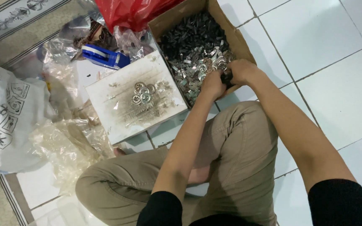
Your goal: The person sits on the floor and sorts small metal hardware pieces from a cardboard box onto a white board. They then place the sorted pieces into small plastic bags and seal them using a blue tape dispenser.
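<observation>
Both hands work inside the cardboard box (pixel 235 39) at one o'clock. The left hand (pixel 213 85) and right hand (pixel 240 71) meet over the heap of small metal parts (pixel 197 67), fingers curled on pieces, though what each grip pinches is too small to tell. At ten o'clock from the hands, a white board (pixel 118 104) on the floor carries only a few round metal discs (pixel 143 93); most parts remain in the box.
</observation>
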